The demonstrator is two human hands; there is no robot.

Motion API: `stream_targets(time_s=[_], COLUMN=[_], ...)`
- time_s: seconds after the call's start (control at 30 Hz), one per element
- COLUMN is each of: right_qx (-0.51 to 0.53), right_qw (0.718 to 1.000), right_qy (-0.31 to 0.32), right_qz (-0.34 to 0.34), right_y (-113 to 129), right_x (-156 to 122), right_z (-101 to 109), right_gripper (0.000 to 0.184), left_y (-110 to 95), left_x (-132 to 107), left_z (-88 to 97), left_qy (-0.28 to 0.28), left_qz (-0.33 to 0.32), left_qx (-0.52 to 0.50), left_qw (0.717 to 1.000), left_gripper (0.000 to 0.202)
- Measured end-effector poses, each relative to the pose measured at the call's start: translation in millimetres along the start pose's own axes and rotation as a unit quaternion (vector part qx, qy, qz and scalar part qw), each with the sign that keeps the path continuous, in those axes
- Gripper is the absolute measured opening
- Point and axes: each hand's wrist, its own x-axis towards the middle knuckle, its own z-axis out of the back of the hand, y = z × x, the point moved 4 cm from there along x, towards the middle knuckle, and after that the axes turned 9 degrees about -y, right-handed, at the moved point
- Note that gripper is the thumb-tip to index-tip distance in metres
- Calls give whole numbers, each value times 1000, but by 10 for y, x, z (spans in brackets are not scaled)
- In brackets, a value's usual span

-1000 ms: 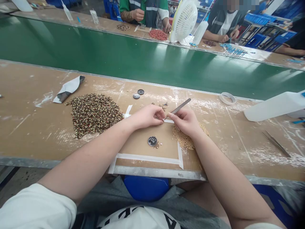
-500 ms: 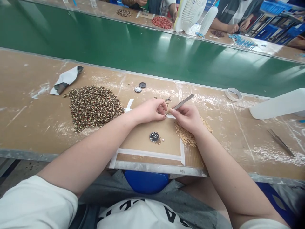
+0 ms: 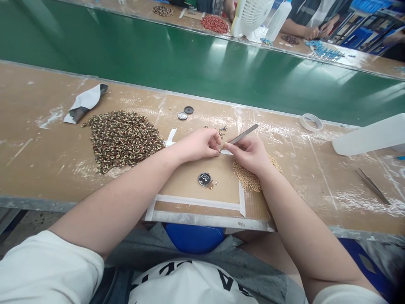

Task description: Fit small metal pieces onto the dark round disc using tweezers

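My right hand (image 3: 249,154) is closed round a pair of metal tweezers (image 3: 243,134), whose back end sticks up to the upper right. The tweezers' tip points down toward the fingertips of my left hand (image 3: 204,144). Those fingers are pinched together on something too small to make out. Below the hands a small round black dish (image 3: 204,179) rests on the bench, with brown residue beside it. A pile of small tan beads (image 3: 249,179) lies partly under my right hand. To the left is a large heap of small dark-and-cream pieces (image 3: 125,141).
Two small round lids (image 3: 185,113) lie beyond my hands. At right are a tape roll (image 3: 311,122), a white plastic bottle (image 3: 367,135) and a second pair of tweezers (image 3: 373,186). A green belt (image 3: 196,63) runs behind the bench; co-workers sit across it, near a fan (image 3: 251,19).
The whole view has shifted slightly. Both hands keep nearly the same pose, fingertips close together at the tweezers' tip.
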Motion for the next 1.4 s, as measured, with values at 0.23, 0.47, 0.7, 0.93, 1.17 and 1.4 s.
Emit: stream_targets(time_s=[0.23, 0.47, 0.7, 0.93, 1.17, 1.4], right_qx=[9, 19, 40, -90, -163, -177], right_qw=[1000, 1000, 998, 996, 983, 982], right_qy=[10, 10, -18, 4, 78, 57], right_qz=[-11, -21, -50, -27, -34, -45], right_y=[5, 1, 52, -23, 15, -1], right_x=[0, 4, 4, 59, 4, 15], right_z=[-9, -13, 53, 316, 403, 416], right_gripper=[40, 40, 40, 28, 21, 23], left_y=[3, -9, -26, 105, 288, 275], left_x=[2, -5, -16, 22, 23, 33], left_z=[1, 10, 35, 480, 744, 713], left_qy=[-3, 0, 0, -118, -147, -153], left_qz=[8, 17, 17, 23, 62, 48], left_qx=[4, 8, 7, 47, 168, 166], left_qw=[1000, 1000, 1000, 992, 973, 973], left_gripper=[27, 28, 32, 32, 31, 35])
